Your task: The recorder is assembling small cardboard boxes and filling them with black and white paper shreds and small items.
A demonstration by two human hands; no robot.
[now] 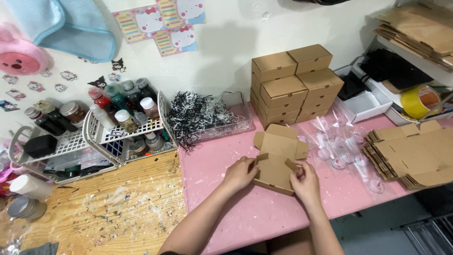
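Both hands hold a small brown cardboard box [276, 160] that rests on the pink table top [245, 212]. Its lid stands open toward the wall and its side flaps stick up. My left hand [239, 173] grips the box's left side at a flap. My right hand [306, 182] grips the right side at the other flap. A stack of flat unfolded box blanks [410, 153] lies to the right. Several folded, closed boxes [295, 85] are stacked against the wall behind.
A clear tray of black and white paper shreds [205, 118] sits at the back. White wire racks with paint bottles [108, 127] stand on the paint-spattered wooden surface [104, 208] to the left. Clear plastic bags [342, 146] lie right of the box. A yellow tape roll [417, 101] sits far right.
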